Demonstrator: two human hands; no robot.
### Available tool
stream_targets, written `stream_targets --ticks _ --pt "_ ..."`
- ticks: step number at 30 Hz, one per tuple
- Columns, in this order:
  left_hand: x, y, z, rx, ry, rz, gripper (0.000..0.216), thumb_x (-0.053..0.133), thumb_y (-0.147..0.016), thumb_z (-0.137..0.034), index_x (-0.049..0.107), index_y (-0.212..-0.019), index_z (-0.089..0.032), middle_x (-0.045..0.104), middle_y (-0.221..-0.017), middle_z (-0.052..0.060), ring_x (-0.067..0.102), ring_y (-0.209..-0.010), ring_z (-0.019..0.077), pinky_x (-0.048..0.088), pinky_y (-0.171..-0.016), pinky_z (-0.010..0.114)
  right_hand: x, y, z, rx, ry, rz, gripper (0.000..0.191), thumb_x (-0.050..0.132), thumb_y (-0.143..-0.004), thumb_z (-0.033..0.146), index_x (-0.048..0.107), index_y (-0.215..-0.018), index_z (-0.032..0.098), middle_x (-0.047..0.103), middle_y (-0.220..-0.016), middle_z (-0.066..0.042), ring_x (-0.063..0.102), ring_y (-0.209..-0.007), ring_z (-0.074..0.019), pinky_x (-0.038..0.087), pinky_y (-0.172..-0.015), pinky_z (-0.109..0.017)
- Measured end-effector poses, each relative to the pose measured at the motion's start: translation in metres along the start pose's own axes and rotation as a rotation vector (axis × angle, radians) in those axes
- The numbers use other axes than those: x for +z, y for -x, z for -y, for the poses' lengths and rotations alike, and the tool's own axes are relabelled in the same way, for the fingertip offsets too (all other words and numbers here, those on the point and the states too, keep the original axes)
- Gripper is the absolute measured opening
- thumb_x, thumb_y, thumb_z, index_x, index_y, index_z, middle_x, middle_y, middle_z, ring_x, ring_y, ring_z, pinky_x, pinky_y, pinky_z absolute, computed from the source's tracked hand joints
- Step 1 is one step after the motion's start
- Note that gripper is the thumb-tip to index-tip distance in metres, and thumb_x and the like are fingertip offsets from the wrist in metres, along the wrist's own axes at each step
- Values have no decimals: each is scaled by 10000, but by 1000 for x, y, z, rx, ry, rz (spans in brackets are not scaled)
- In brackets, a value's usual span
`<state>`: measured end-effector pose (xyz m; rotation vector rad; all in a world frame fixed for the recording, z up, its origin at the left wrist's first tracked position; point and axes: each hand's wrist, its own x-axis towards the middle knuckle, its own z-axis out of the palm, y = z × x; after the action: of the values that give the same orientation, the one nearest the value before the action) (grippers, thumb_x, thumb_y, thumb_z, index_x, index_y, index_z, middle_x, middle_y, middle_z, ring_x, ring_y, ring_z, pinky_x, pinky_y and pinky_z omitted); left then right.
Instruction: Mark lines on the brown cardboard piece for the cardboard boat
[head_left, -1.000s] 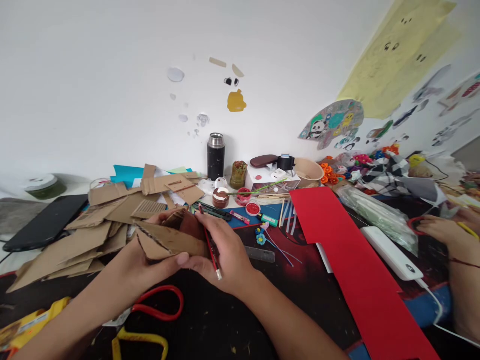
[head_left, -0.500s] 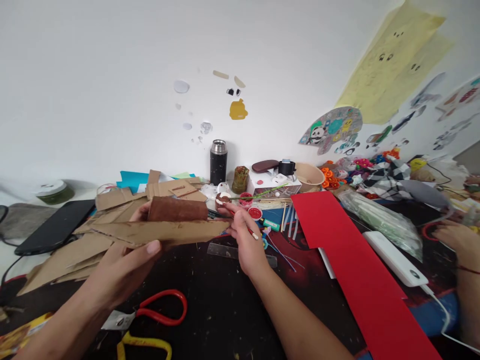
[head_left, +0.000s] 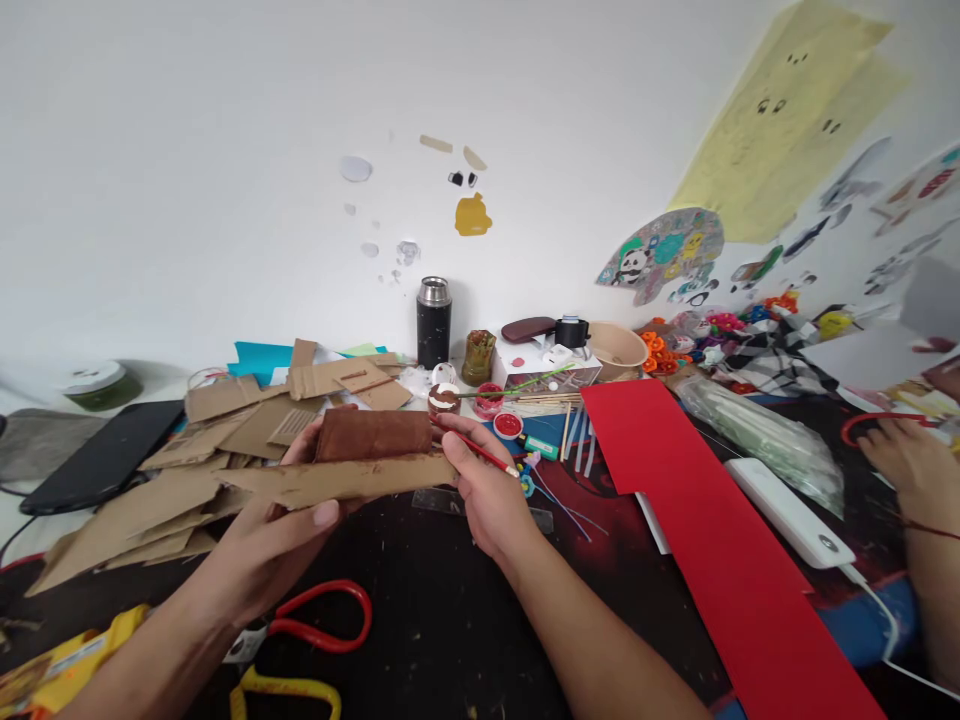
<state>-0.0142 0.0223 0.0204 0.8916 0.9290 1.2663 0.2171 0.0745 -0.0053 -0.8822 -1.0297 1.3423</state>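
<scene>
My left hand [head_left: 281,545] supports a cardboard strip [head_left: 337,482] from below, thumb on its front and fingers behind. A brown-painted block with a rounded top [head_left: 375,435] rests on or behind that strip; whether they are joined I cannot tell. At the strip's right end, my right hand [head_left: 487,490] pinches the cardboard with thumb and fingers. The same hand holds a thin red paintbrush [head_left: 487,455], its pale handle end pointing right and its bristles hidden. Beyond the hands stand an open brown paint jar [head_left: 444,398] and red paint pots [head_left: 508,426].
Cardboard scraps [head_left: 127,520] pile up at left. Red-and-yellow-handled scissors [head_left: 322,645] lie in front, beside a yellow tool [head_left: 97,655]. A black flask [head_left: 433,325] stands by the wall. Red card [head_left: 690,520] and a white power strip [head_left: 787,515] lie right, near another person's hand [head_left: 900,455].
The cardboard and brown block have moved slightly right with my left hand. My right hand has drawn the brush back from the paint jar and now grips the cardboard's end.
</scene>
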Motion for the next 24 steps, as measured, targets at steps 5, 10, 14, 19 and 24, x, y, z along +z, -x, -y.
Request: stream_targets --ticks 5,10,14,19,24 --pt "-18 -3 6 45 -119 -75 1113 973 -816 -600 454 -1781 -398 710 -1689 117 646 -1572 457 492 -1354 587 -4 -5 7 -26 -2 -71 557 864 -951 772 863 -1164 258 913 -1183 -104 879 -1086 -325 717 -906 -448" --pt "-30 -6 5 146 -518 36 1006 1002 -782 -586 626 -1693 -383 569 -1828 103 426 -1733 504 374 -1402 651 -6 -6 15 -197 73 -130 520 767 -1045 751 837 -1177 252 911 -1158 -110 889 -1086 -320 717 -1027 -510" --pt "-18 -5 2 135 -625 235 909 976 -836 -535 655 -1675 -391 715 -1677 122 646 -1572 486 593 -1243 617 -4 5 23 -342 237 -19 334 752 -1113 588 828 -1198 274 910 -1213 -87 875 -1182 -300 698 -1076 -476" --pt "-14 -3 9 146 -581 231 934 972 -858 -493 607 -1714 -410 706 -1690 124 654 -1568 474 688 -1128 564 0 14 26 -524 496 110 197 816 -1086 422 843 -1227 287 905 -1236 -72 863 -1142 -279 681 -1061 -458" --pt "-14 -4 11 162 -541 241 972 981 -882 -456 548 -1752 -422 482 -1886 112 394 -1760 456 573 -1279 584 1 13 22 -602 614 190 215 784 -1106 428 835 -1261 287 899 -1220 -85 853 -1127 -286 687 -1030 -461"
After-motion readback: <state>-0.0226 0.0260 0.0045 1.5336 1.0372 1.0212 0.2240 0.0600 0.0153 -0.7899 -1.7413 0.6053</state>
